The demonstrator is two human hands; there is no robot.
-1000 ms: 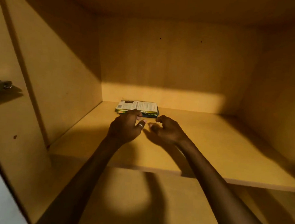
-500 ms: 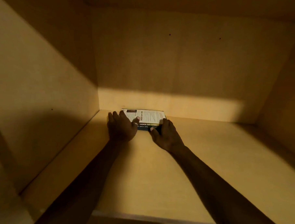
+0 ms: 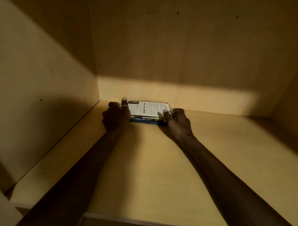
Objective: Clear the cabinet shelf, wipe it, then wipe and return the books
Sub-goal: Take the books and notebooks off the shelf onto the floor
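Head cam view, looking down into a yellow-tan wooden cabinet w/ dim, warm light. Nearest the viewer, the front edge of the flat wooden cabinet shelf (image 3: 147,172) runs across the bottom of the frame, w/ a lower surface just visible beneath it. Two bare forearms reach forward over the shelf from the bottom corners, converging toward the back.

Further in, the left hand (image 3: 116,116) grips the left end of a small stack of paperback books (image 3: 148,111); its thumb lies along the top cover, wearing a pale ring, & the other fingers curl down beside the stack's left edge. The right hand (image 3: 178,120) grips the right end, thumb pressed on top near the right corner, fingers wrapped round the side. Both hands are grasping the stack.

The books lie flat on the shelf at the back left, just beside the rear wall & near the left corner. Top cover is white w/ small printed text; the spines face the viewer, dark w/ light lettering, a blue-green one below.

Behind, a lit band crosses the bottom of the wooden back panel (image 3: 176,52); above it is shadow, w/ two small dark holes upper right. The wooden left side wall (image 3: 31,66) is half shadowed.
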